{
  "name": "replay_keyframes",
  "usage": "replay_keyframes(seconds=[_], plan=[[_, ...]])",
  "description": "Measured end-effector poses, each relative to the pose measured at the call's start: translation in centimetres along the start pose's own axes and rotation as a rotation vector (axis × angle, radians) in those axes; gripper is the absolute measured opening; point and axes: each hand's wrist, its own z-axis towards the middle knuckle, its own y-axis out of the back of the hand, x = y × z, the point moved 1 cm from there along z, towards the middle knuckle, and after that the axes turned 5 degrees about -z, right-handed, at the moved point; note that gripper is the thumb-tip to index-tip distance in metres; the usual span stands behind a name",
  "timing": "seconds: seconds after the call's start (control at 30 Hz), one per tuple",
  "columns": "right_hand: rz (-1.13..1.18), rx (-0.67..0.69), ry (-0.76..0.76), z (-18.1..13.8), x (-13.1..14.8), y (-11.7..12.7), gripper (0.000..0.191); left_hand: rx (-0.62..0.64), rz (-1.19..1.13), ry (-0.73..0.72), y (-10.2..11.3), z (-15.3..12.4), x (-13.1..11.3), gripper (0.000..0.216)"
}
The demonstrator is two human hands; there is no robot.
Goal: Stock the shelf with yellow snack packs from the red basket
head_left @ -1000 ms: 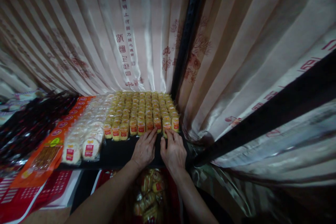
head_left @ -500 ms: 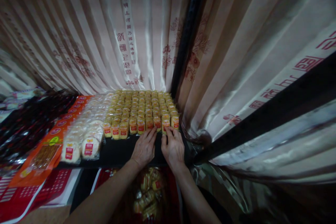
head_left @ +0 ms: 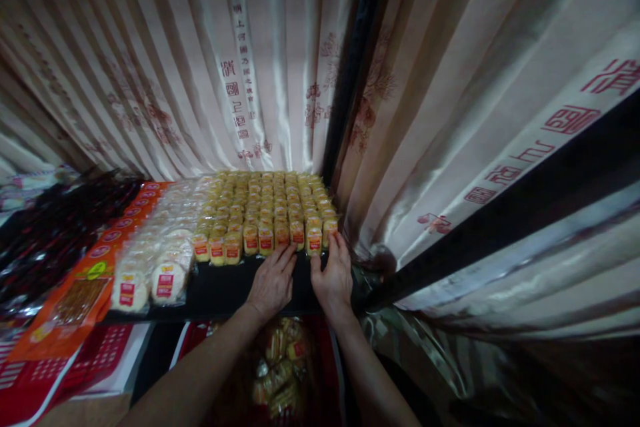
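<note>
Rows of small yellow wrapped snack packs (head_left: 265, 237) with red labels stand close together on a black shelf (head_left: 210, 290). My left hand (head_left: 273, 282) rests at the front edge of these rows, its fingertips against the packs in the middle. At the right end, my right hand (head_left: 333, 277) has its fingers stretched toward the last front pack (head_left: 330, 228), touching its lower front. Another front pack (head_left: 314, 240) stands just above the right thumb. Neither hand has its fingers wrapped round a pack. Below the forearms, a red basket (head_left: 183, 343) contains more loose yellow packs (head_left: 283, 373).
Left of the yellow packs lie round white wafer packs (head_left: 170, 277), orange snack bags (head_left: 83, 293) and dark shiny packets (head_left: 60, 233). Printed curtains (head_left: 280, 47) hang behind and to the right. A black post (head_left: 350, 67) and slanted bar (head_left: 500, 220) bound the right side.
My right hand has shifted from the second-last front pack to the last one at the right, its fingers straightening. My left hand stays nearly in place. The view has moved slightly.
</note>
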Motion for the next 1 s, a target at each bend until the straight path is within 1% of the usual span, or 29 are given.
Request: replay_keyframes(seconds=[0.13, 0.23, 0.37, 0.5, 0.7, 0.8, 1.0], plan=[[-0.008, 0.068, -0.015, 0.32, -0.64, -0.99, 0.053, -0.003, 0.0, 0.001, -0.05, -0.11, -0.03, 0.043], [-0.009, 0.063, -0.012, 0.6, -0.79, -1.21, 0.05, 0.0, 0.006, -0.005, -0.05, -0.13, -0.16, 0.041], [0.007, 0.04, 0.016, 0.76, -0.78, -1.22, 0.049, -0.013, 0.008, -0.017, -0.13, -0.17, -0.15, 0.04], [0.027, 0.052, 0.05, 0.68, -0.65, -1.07, 0.048, -0.039, 0.005, -0.025, -0.18, -0.25, 0.05, 0.039], [-0.004, 0.089, -0.004, 0.46, -0.15, -0.33, 0.046, -0.046, 0.012, -0.035, 0.08, -0.32, 0.07, 0.034], [-0.001, 0.076, 0.004, 0.45, -0.13, -0.3, 0.044, -0.04, 0.012, -0.035, 0.06, -0.33, 0.22, 0.033], [0.021, 0.0, 0.036, 0.66, -0.37, -0.73, 0.043, -0.035, 0.021, -0.034, 0.01, -0.38, 0.46, 0.032]])
